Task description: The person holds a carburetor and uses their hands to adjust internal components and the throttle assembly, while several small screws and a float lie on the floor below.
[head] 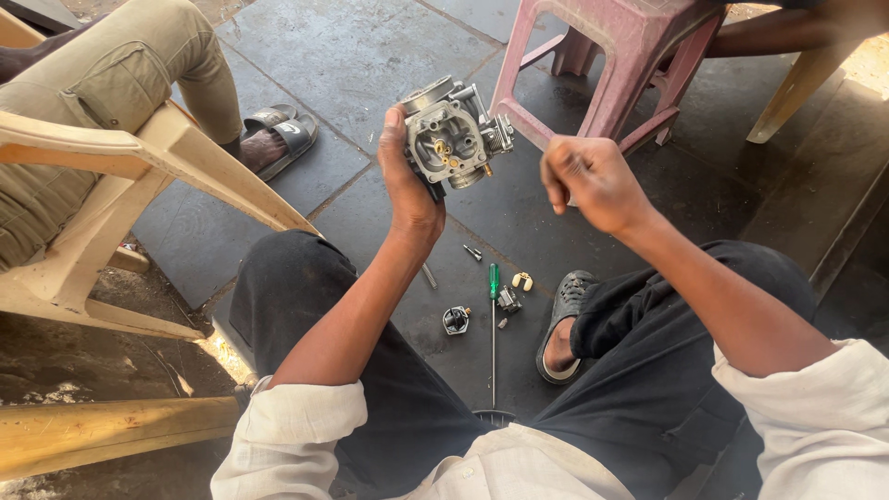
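Left hand (410,190) grips a metal carburetor body (452,137), raised above the knees with its open underside and brass jets facing the camera. Right hand (591,181) hangs just beside it, not touching, fingers curled into a loose fist; can't tell if anything small is inside. On the dark stone floor (370,56) between the feet: green-handled screwdriver (494,319), small screw (472,252), a few small metal parts (457,319). Pink plastic stool (616,56) ahead, beige plastic chair (111,185) with another person seated at left.
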